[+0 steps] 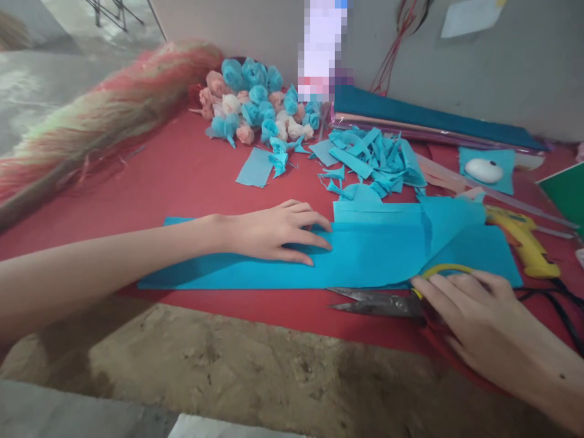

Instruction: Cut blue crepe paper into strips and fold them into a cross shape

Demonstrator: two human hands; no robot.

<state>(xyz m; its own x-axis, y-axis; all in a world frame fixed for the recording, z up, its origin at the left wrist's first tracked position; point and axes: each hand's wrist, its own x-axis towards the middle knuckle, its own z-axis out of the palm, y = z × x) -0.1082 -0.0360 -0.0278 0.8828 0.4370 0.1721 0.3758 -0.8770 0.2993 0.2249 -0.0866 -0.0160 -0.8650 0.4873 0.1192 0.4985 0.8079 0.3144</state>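
A long folded sheet of blue crepe paper [255, 277] lies along the front edge of the red table. On its middle rests my left hand [287, 234], palm down with the fingers spread. Its right part is covered by another blue layer [378, 243] with a corner folded over. My right hand [469, 310] grips the scissors [387, 305] by their yellow handle at the paper's lower right edge. The blades point left, slightly apart, in front of the paper, with no paper seen between them. My right thumb is mostly hidden.
Blue, peach and white paper flowers [258, 112] are heaped at the back. Blue scraps [374, 155] lie right of them. A yellow glue gun [524, 243] with a black cord, a white mouse-shaped object [483, 171] and paper rolls [433, 121] are on the right. Fringed bristles [104, 109] cross the left.
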